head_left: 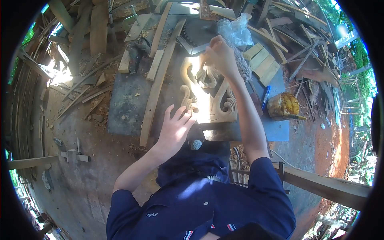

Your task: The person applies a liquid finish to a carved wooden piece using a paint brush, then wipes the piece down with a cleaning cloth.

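Observation:
A carved wooden panel (pixel 218 108) with scrolls lies flat on the worktable in front of me, its middle lit by a bright strip of sun. My left hand (pixel 176 127) is at the panel's lower left corner, fingers spread and slightly bent, holding nothing. Over the panel's upper end, my right hand (pixel 221 56) has its fingers curled down towards the carving. What those fingers hold, if anything, is hidden. Close beyond that hand lie a metal square (pixel 189 47) and a toothed circular saw blade (pixel 186 32).
Long wooden strips (pixel 160 92) run along the panel's left side. On the right are a clear plastic bag (pixel 236 30), light wood blocks (pixel 262 62), a blue marker (pixel 266 96) and a stained tub (pixel 283 106) with a brush. Scrap wood (pixel 296 38) is piled behind.

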A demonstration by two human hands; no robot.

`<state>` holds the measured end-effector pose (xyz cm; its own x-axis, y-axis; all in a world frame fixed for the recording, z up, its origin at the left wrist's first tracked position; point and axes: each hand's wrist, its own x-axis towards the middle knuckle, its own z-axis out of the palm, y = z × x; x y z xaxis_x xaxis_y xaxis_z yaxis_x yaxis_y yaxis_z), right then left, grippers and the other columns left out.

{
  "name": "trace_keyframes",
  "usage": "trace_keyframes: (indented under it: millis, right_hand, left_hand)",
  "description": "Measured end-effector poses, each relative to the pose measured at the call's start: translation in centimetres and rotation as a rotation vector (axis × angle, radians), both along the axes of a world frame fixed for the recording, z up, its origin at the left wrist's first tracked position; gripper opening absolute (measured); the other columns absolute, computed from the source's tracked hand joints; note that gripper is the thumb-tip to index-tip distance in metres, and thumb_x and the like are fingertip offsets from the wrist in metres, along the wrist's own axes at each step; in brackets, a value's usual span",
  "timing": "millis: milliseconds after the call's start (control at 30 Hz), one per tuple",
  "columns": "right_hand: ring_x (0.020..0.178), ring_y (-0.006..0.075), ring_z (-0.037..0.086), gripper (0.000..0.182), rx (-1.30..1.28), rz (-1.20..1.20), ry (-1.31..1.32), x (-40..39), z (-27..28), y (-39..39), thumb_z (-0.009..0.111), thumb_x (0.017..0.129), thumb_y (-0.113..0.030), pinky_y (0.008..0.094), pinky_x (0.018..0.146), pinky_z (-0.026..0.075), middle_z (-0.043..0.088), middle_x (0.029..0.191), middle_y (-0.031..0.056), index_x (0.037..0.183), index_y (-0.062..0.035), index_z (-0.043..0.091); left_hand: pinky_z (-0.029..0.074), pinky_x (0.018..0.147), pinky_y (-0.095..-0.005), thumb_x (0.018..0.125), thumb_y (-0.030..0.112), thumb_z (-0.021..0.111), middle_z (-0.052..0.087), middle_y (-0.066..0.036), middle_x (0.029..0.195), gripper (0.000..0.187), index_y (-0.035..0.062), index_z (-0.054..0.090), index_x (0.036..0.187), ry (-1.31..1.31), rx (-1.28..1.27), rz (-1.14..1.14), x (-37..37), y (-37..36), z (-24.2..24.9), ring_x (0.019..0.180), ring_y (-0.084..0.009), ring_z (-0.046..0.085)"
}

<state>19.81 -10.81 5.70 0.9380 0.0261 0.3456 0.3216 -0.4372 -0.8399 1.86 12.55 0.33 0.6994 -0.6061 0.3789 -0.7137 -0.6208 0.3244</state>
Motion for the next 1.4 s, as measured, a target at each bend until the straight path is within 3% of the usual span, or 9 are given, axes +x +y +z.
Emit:
trace_keyframes:
  millis: [167,267,500,600,700,900,1100,1267,1400]
  right_hand:
    - [0.074,0.038,0.072,0.02,-0.171,-0.136,-0.188,1.0,-0.9,0.3,0.067,0.099,-0.018,0.0419,0.069,0.054,0.07,0.078,0.0206,0.109,-0.005,0.055]
    - [0.073,0.0364,0.073,0.02,0.049,-0.036,0.006,0.7,-0.5,0.6,0.067,0.098,-0.017,0.0406,0.069,0.055,0.069,0.076,0.0204,0.109,-0.0045,0.055]
    - [0.069,0.0261,0.075,0.02,-0.15,-0.15,-0.246,1.3,-0.8,0.9,0.069,0.095,-0.016,0.0365,0.064,0.056,0.07,0.077,0.0179,0.103,-0.0021,0.057]
    - [0.075,0.024,0.076,0.019,0.061,0.005,-0.004,1.4,-0.6,1.2,0.071,0.096,-0.017,0.0343,0.069,0.058,0.073,0.081,0.0164,0.104,-0.0023,0.061]
    - [0.075,0.0231,0.076,0.019,-0.076,-0.15,-0.13,1.2,-0.5,2.1,0.071,0.097,-0.017,0.0336,0.07,0.058,0.073,0.082,0.0156,0.104,-0.0022,0.062]
    - [0.081,0.0286,0.075,0.024,-0.084,-0.052,-0.068,1.6,-0.7,1.6,0.072,0.096,-0.02,0.039,0.076,0.057,0.073,0.084,0.0178,0.106,-0.0006,0.062]
    - [0.08,0.022,0.076,0.024,-0.228,-0.036,-0.105,1.6,-0.3,1.9,0.067,0.097,-0.024,0.0336,0.077,0.056,0.076,0.084,0.0122,0.107,-0.0023,0.063]
    - [0.077,0.0171,0.074,0.019,-0.081,0.031,0.041,1.9,0.1,2.4,0.067,0.098,-0.018,0.0309,0.071,0.057,0.076,0.082,0.0113,0.105,-0.0011,0.063]
    - [0.075,0.0274,0.075,0.022,-0.004,0.136,-0.004,2.7,-0.1,2.7,0.067,0.096,-0.018,0.0356,0.072,0.056,0.074,0.079,0.0163,0.106,0.0009,0.06]
  left_hand:
    - [0.032,0.117,-0.0575,0.092,0.006,0.062,0.069,-0.009,0.118,0.023,0.0055,0.069,0.114,-0.001,-0.004,0.002,-0.1,0.0,0.1,0.129,-0.0314,0.058]
    - [0.032,0.117,-0.0577,0.092,0.006,0.062,0.069,-0.01,0.118,0.023,0.0053,0.069,0.114,0.001,-0.017,-0.004,-0.1,0.0,0.1,0.129,-0.0317,0.057]
    - [0.031,0.118,-0.0584,0.093,0.006,0.062,0.069,-0.009,0.117,0.023,0.0054,0.069,0.114,0.006,-0.024,0.0,-0.2,0.0,0.0,0.129,-0.0317,0.058]
    - [0.031,0.118,-0.0585,0.093,0.007,0.062,0.069,-0.009,0.117,0.022,0.0055,0.069,0.113,0.011,-0.017,0.008,-0.2,0.0,0.1,0.129,-0.0316,0.058]
    - [0.031,0.118,-0.0586,0.093,0.008,0.062,0.07,-0.009,0.117,0.021,0.0054,0.069,0.113,0.011,-0.012,0.006,-0.2,0.0,0.0,0.129,-0.0314,0.058]
    - [0.03,0.118,-0.0607,0.09,0.004,0.063,0.068,-0.012,0.119,0.026,0.0067,0.068,0.115,0.019,-0.011,-0.005,-0.2,0.0,-0.1,0.13,-0.0311,0.056]
    - [0.031,0.118,-0.0584,0.094,0.008,0.061,0.07,-0.009,0.118,0.02,0.0055,0.069,0.112,0.015,-0.007,0.012,-0.2,-0.1,0.0,0.129,-0.0306,0.058]
    - [0.03,0.118,-0.0608,0.09,0.004,0.064,0.068,-0.012,0.119,0.025,0.0063,0.067,0.114,0.023,-0.011,-0.004,-0.1,0.0,0.0,0.13,-0.0314,0.056]
    - [0.03,0.118,-0.0598,0.091,0.006,0.063,0.069,-0.011,0.119,0.023,0.0059,0.068,0.114,0.018,-0.002,0.01,-0.2,0.0,0.1,0.13,-0.0311,0.057]
